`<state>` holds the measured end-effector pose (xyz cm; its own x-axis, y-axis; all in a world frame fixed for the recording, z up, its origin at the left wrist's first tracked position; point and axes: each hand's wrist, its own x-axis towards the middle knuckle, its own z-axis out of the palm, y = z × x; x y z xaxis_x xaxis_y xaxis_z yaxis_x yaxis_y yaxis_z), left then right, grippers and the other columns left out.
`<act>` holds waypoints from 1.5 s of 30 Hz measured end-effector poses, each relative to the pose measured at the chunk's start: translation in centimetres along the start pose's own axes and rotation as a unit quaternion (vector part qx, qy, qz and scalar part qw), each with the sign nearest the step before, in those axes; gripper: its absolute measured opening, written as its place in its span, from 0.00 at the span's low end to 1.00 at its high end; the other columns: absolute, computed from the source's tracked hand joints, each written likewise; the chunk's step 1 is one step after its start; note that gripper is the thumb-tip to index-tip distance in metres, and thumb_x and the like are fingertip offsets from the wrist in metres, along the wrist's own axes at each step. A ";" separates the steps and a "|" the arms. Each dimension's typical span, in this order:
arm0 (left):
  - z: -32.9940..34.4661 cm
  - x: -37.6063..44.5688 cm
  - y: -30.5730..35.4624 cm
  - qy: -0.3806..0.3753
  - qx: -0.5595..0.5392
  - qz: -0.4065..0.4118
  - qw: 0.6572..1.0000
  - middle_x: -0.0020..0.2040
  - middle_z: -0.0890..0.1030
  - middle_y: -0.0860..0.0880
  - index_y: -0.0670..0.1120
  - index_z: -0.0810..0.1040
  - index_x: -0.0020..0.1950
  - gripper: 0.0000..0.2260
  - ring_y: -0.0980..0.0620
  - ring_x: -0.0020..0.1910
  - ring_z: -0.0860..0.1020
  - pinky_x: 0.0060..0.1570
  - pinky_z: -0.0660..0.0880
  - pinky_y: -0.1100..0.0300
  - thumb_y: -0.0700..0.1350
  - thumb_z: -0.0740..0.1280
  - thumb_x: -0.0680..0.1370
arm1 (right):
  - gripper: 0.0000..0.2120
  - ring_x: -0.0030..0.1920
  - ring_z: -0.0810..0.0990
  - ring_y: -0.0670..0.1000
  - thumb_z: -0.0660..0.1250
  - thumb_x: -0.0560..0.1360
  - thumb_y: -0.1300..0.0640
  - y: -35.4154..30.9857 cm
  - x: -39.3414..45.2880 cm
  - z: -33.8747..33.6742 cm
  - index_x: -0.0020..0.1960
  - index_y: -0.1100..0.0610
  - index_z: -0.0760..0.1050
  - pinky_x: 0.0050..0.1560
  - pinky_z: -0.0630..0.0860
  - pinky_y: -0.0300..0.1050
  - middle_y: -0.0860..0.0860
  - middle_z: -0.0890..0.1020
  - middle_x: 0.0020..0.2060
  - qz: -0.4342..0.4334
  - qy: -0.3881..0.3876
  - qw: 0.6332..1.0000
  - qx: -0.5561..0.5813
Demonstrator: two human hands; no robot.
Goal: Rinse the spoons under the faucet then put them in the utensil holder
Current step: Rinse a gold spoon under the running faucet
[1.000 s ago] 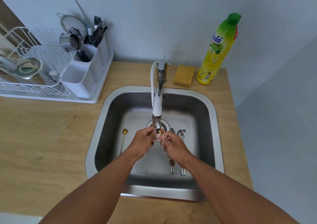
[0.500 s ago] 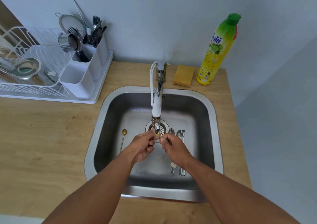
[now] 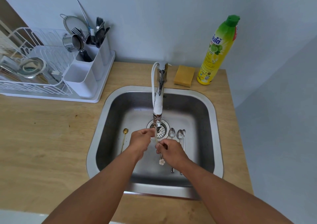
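Both hands are over the steel sink (image 3: pixel 212 138), just below the faucet (image 3: pixel 158 103) spout. My right hand (image 3: pixel 171 152) pinches the thin handle of a gold flower-ended spoon (image 3: pixel 161 161). My left hand (image 3: pixel 141 140) closes its fingertips on that spoon's bowl end under the spout. A second gold spoon (image 3: pixel 124 138) lies on the sink floor at the left. Three silver spoons (image 3: pixel 178 138) lie side by side right of the drain. The white utensil holder (image 3: pixel 85 76) stands in the dish rack at the back left, its rear compartments full of cutlery.
A white dish rack (image 3: pixel 34 79) with metal cookware sits on the wooden counter (image 3: pixel 42 138) at the left. A yellow sponge (image 3: pixel 184 75) and a yellow-green dish soap bottle (image 3: pixel 217 52) stand behind the sink on the right. The counter ends at the right beside a grey wall.
My right hand has slid back down the spoon's handle toward me, so the flower end now shows below it. My left hand stays at the spout.
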<state>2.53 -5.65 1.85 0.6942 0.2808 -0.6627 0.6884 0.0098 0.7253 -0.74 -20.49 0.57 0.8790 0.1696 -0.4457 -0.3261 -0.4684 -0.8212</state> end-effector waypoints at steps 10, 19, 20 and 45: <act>-0.2 -0.5 0.5 -0.051 0.056 0.008 0.997 0.27 0.79 0.59 0.53 0.88 0.49 0.07 0.53 0.33 0.69 0.27 0.65 0.62 0.53 0.73 0.79 | 0.09 0.34 0.81 0.41 0.68 0.80 0.54 -1.7 0.6 -0.1 0.44 0.54 0.83 0.37 0.76 0.36 0.50 0.87 0.38 0.004 0.008 0.997 0.074; -1.3 -1.6 -2.4 -0.086 0.164 0.070 0.980 0.39 0.88 0.56 0.53 0.88 0.42 0.06 0.58 0.46 0.84 0.42 0.75 0.62 0.54 0.77 0.76 | 0.07 0.36 0.80 0.40 0.69 0.78 0.51 -0.8 0.0 -1.6 0.47 0.50 0.85 0.39 0.75 0.39 0.43 0.86 0.40 0.076 0.055 0.989 0.111; -1.3 -1.6 -2.5 -0.086 0.181 0.075 0.977 0.39 0.87 0.56 0.54 0.87 0.41 0.07 0.57 0.46 0.85 0.42 0.75 0.62 0.54 0.77 0.76 | 0.06 0.34 0.79 0.37 0.70 0.78 0.51 -1.0 0.0 -1.6 0.48 0.50 0.86 0.36 0.73 0.35 0.40 0.85 0.38 0.078 0.046 0.988 0.122; -2.5 -2.5 -1.2 -0.097 0.137 0.014 0.986 0.50 0.87 0.50 0.51 0.87 0.50 0.09 0.53 0.40 0.75 0.36 0.72 0.60 0.54 0.70 0.81 | 0.10 0.32 0.70 0.45 0.70 0.79 0.52 -2.0 1.6 -0.6 0.42 0.49 0.87 0.28 0.66 0.39 0.39 0.85 0.34 0.123 -0.021 0.976 0.180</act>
<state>-0.54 -4.00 3.05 0.7225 0.0887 -0.6857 0.6810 -0.2630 0.6835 1.53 -19.77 1.68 0.7458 0.1301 -0.6534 -0.6331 -0.1667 -0.7559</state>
